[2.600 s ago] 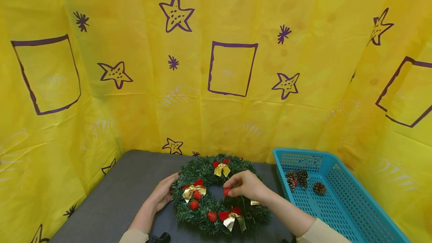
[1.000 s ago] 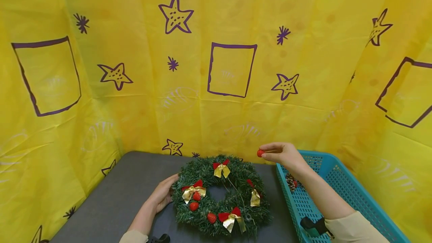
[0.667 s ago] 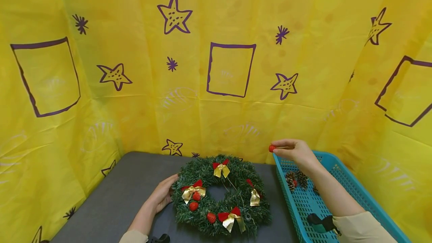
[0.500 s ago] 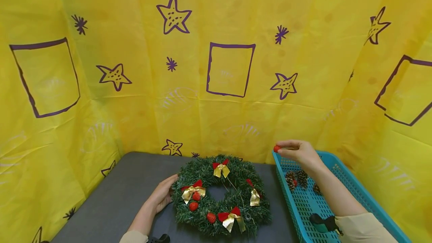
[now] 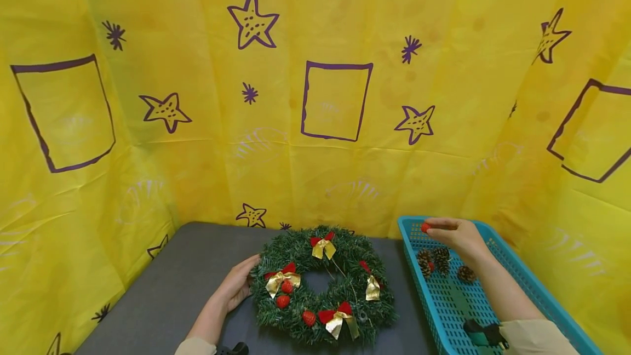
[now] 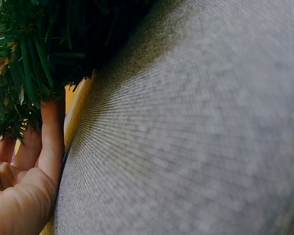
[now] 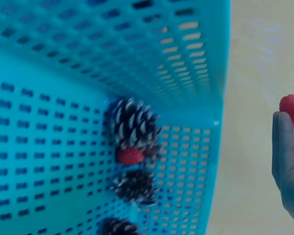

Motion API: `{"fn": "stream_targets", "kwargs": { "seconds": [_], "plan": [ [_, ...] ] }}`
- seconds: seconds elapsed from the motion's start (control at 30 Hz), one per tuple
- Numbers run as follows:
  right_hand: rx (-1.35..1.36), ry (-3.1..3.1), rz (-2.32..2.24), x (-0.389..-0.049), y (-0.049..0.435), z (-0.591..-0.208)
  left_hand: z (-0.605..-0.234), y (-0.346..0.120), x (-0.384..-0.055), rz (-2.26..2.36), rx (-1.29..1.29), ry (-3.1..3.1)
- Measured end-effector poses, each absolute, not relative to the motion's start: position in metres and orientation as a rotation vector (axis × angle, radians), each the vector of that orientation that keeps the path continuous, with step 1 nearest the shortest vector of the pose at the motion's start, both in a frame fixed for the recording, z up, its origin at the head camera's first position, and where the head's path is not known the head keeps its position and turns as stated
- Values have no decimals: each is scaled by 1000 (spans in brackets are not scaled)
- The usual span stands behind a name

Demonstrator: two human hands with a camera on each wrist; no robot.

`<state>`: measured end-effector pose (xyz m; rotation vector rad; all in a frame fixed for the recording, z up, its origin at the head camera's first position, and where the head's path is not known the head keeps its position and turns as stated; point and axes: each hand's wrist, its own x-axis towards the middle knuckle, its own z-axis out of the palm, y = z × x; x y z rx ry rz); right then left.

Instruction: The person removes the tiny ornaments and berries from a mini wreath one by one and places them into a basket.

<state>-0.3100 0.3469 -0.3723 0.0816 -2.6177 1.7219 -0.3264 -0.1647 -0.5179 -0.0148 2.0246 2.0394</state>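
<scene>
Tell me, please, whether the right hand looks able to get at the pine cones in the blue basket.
Probably yes: the right hand is close by, and nothing blocks the pine cones in the blue basket. It pinches a red ornament, though, so may need to release that first.

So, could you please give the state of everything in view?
Christmas wreath: lying flat, decorated
Four ribbon bows: on wreath
Three red berries: on wreath
Fourth berry: pinched, off wreath
Plastic basket: upright
Three pine cones: in basket
Fifth berry: beside pine cones
Left grip: touching wreath
Right grip: pinching fourth berry
Backdrop: hanging, creased
</scene>
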Motion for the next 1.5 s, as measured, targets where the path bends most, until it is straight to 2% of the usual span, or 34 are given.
{"fn": "stream_targets", "kwargs": {
  "seconds": [0.73, 1.5],
  "plan": [
    [-91, -2735, 1596, -315, 384, -402, -516, -162, -325, 2034, -44, 2050],
    [-37, -2918, 1550, -320, 396, -419, -518, -164, -325, 2052, -45, 2041]
  ]
}}
